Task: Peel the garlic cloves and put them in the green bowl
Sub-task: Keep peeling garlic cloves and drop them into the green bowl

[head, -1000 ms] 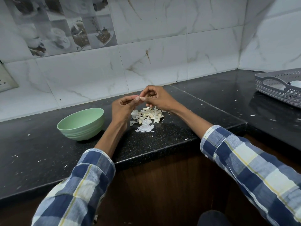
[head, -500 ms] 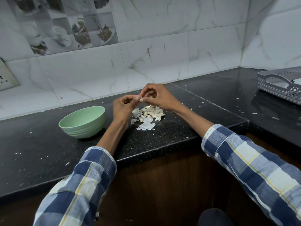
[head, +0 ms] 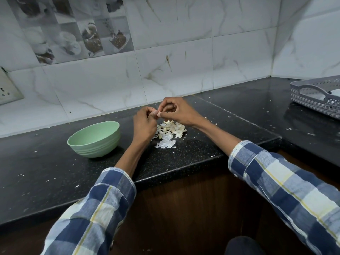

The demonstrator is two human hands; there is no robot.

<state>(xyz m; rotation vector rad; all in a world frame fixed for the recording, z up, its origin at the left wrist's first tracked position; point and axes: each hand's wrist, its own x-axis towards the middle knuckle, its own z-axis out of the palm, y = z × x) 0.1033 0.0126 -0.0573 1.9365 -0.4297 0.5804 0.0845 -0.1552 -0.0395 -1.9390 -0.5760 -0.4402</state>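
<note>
My left hand (head: pixel 144 124) and my right hand (head: pixel 176 111) meet above the black counter, fingertips together, pinching a small garlic clove (head: pixel 157 113) that is mostly hidden between them. Under the hands lies a pile of white garlic skins and cloves (head: pixel 170 133). The green bowl (head: pixel 94 138) stands upright on the counter to the left of my left hand; I cannot see anything inside it from here.
A grey perforated tray (head: pixel 316 96) sits on the counter at the far right. Small skin flakes are scattered over the black counter (head: pixel 46 162). A tiled wall runs behind, with a socket plate (head: pixel 7 87) at the left. The counter edge steps in front of me.
Both hands stay together over the pile, with only small finger movement on the clove. The view has shifted slightly.
</note>
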